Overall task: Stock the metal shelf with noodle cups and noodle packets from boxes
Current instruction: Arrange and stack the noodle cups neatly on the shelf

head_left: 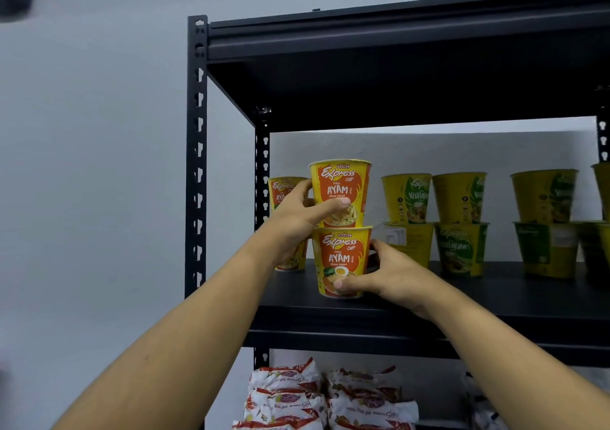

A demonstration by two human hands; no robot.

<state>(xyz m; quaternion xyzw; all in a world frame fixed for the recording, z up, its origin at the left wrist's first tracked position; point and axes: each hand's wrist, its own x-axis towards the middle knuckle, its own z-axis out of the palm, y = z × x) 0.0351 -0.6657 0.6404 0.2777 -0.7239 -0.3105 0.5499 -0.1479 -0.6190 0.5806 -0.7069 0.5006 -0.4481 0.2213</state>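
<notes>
Two orange-and-yellow Ayam noodle cups stand stacked near the front edge of the black metal shelf [495, 301]. My left hand [297, 218] grips the upper cup [341, 185], thumb across its front. My right hand [392, 273] holds the lower cup [343, 251], thumb on its front near the base and fingers round its right side. Behind my left hand stands another stack of Ayam cups [284, 187], partly hidden.
Several green-and-yellow vegetarian cups [462, 221] stand in stacks of two to the right on the same shelf. White-and-red noodle packets [326, 396] lie piled on the shelf below. A higher shelf board [396, 43] hangs overhead. The left post [197, 152] meets a grey wall.
</notes>
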